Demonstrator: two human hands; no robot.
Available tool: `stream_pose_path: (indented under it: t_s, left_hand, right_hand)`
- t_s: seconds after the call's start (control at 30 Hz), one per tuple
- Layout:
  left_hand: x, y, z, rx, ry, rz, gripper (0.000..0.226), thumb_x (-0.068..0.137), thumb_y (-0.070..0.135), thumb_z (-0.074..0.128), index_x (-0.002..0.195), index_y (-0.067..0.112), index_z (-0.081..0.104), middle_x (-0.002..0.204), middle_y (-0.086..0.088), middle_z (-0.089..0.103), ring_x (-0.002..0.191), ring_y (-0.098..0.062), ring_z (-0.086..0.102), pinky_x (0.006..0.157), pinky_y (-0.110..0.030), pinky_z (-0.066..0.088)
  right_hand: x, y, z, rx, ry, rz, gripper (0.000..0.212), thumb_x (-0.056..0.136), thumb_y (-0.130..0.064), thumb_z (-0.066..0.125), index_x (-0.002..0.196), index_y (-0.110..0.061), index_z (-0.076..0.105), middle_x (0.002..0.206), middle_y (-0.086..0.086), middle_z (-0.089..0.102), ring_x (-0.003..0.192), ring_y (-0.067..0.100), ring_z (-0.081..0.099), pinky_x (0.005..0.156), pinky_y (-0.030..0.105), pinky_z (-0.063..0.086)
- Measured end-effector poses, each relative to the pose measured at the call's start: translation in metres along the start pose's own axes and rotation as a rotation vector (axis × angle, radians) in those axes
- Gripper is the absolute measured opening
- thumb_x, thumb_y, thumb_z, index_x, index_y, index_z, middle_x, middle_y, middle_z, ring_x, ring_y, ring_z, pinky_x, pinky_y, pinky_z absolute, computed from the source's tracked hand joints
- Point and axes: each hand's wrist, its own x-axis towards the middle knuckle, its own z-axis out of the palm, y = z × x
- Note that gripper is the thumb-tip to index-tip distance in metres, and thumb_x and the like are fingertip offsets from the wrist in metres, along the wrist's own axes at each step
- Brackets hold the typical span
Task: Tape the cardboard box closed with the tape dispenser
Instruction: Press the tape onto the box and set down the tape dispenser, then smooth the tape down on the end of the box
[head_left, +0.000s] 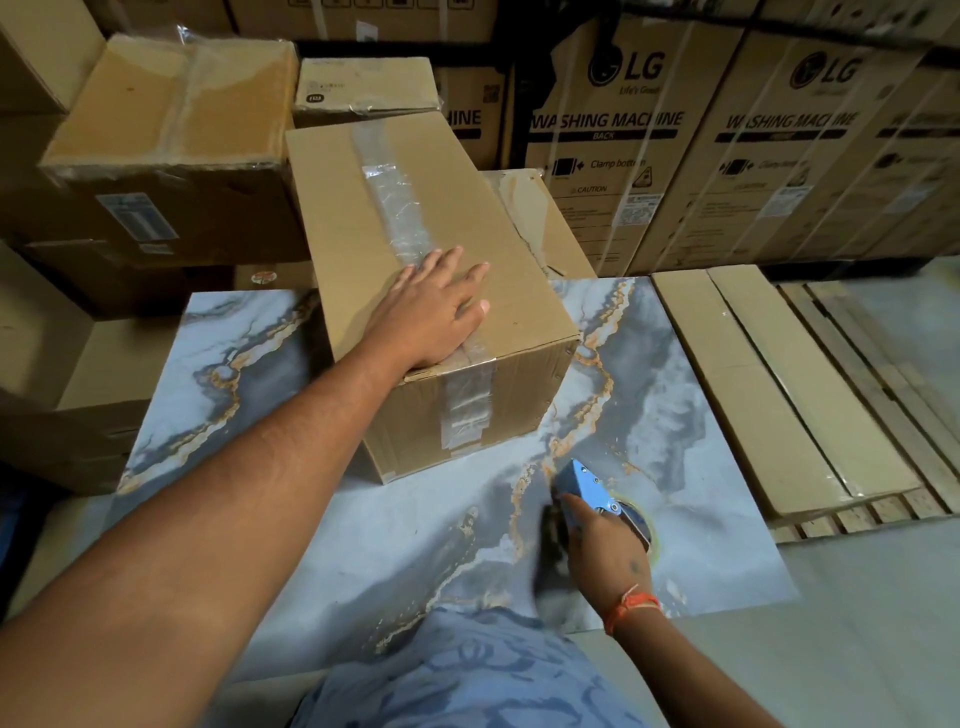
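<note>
Box (415, 291): far centre on the marbled sheet (363, 530), flaps shut, clear tape (395, 208) along the top seam and down the near face.
Left hand (434, 312): spread flat on the box top.
Right hand (605, 553): wrapped round the blue tape dispenser (587, 486), near right, apart from the box.

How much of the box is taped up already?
Nearly all, it seems. Clear tape already runs along the top seam of the cardboard box and down its near side. The left hand lies flat on the lid. The right hand holds the blue tape dispenser low over the marbled sheet, away from the box. Other seams are hidden.
</note>
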Motion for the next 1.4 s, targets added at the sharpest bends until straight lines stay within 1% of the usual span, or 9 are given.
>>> stream_pose_path:
  t_s: [0.17,0.37,0.47,0.53,0.6,0.7,0.8,1.07,1.4]
  left_hand:
    - [-0.001,0.003,-0.003,-0.002,0.002,-0.005,0.059,0.106,0.055,0.026,0.162,0.04,0.017,0.173,0.002,0.005,0.16,-0.02,0.003,0.128,-0.044,0.005]
    - [0.0,0.003,-0.002,0.002,-0.004,0.002,0.059,0.105,0.054,0.026,0.162,0.04,0.016,0.173,0.0,0.006,0.16,-0.022,0.004,0.128,-0.046,0.006]
    - [0.0,0.002,-0.002,0.016,0.001,0.012,0.06,0.105,0.056,0.025,0.162,0.04,0.015,0.173,-0.001,0.007,0.16,-0.023,0.005,0.128,-0.049,0.008]
    - [0.001,0.001,-0.001,0.014,-0.002,0.012,0.06,0.105,0.056,0.025,0.162,0.04,0.015,0.173,0.0,0.006,0.16,-0.023,0.004,0.128,-0.049,0.007]
    - [0.002,0.0,0.0,0.015,-0.004,0.011,0.06,0.105,0.056,0.024,0.162,0.04,0.014,0.173,0.0,0.006,0.16,-0.023,0.003,0.128,-0.049,0.007]
    - [0.003,-0.001,0.001,0.023,-0.006,0.013,0.061,0.104,0.057,0.022,0.162,0.04,0.013,0.173,0.0,0.005,0.16,-0.023,0.003,0.128,-0.05,0.007]
    - [0.003,-0.002,0.003,0.026,-0.011,0.01,0.061,0.104,0.057,0.022,0.162,0.04,0.013,0.173,0.0,0.005,0.16,-0.023,0.003,0.128,-0.05,0.008]
    - [0.005,-0.001,0.002,0.024,-0.027,0.018,0.061,0.105,0.053,0.025,0.163,0.036,0.015,0.173,-0.003,0.005,0.16,-0.025,0.003,0.128,-0.049,0.005]
    - [0.006,0.0,0.003,0.09,-0.08,0.024,0.061,0.107,0.052,0.018,0.163,0.035,0.004,0.173,-0.004,-0.004,0.16,-0.026,-0.004,0.127,-0.047,0.001]
  right_hand:
    - [0.014,0.013,0.016,-0.047,0.003,0.033,0.053,0.091,-0.009,0.046,0.141,-0.029,0.051,0.111,0.015,0.071,0.099,0.034,0.069,0.082,0.038,0.054]
    - [0.006,0.01,0.02,-0.182,-0.026,0.072,0.065,0.097,-0.021,0.041,0.156,-0.04,0.023,0.129,0.012,0.062,0.112,0.034,0.062,0.093,0.04,0.046]
    - [-0.013,-0.004,0.01,-0.222,0.091,0.136,0.069,0.092,-0.026,0.048,0.157,-0.035,0.024,0.126,0.01,0.064,0.113,0.035,0.059,0.096,0.047,0.041]
    - [-0.024,-0.016,0.001,-0.092,0.232,0.038,0.067,0.086,-0.027,0.057,0.151,-0.025,0.042,0.118,0.012,0.068,0.107,0.036,0.063,0.087,0.046,0.047]
    - [-0.03,-0.034,-0.008,0.202,0.298,-0.126,0.062,0.09,-0.028,0.059,0.149,-0.016,0.047,0.132,0.01,0.065,0.12,0.03,0.061,0.097,0.038,0.048]
    - [-0.035,-0.076,-0.03,0.662,0.16,-0.171,0.067,0.1,-0.031,0.056,0.157,-0.012,0.028,0.162,0.0,0.035,0.149,0.009,0.029,0.118,0.017,0.018]
    - [-0.039,-0.121,-0.043,0.879,0.027,-0.245,0.079,0.102,-0.04,0.05,0.161,-0.016,0.003,0.169,-0.006,-0.003,0.155,0.002,-0.001,0.124,0.019,0.003]
    - [-0.01,-0.206,-0.047,1.051,0.272,-0.177,0.09,0.094,-0.062,0.025,0.159,-0.014,-0.013,0.163,-0.001,-0.031,0.15,0.003,-0.028,0.121,0.019,-0.011]
    - [0.017,-0.222,0.011,1.062,0.399,-0.106,0.086,0.097,-0.065,0.01,0.155,-0.009,-0.018,0.164,0.008,-0.03,0.153,0.013,-0.026,0.119,0.016,-0.015]
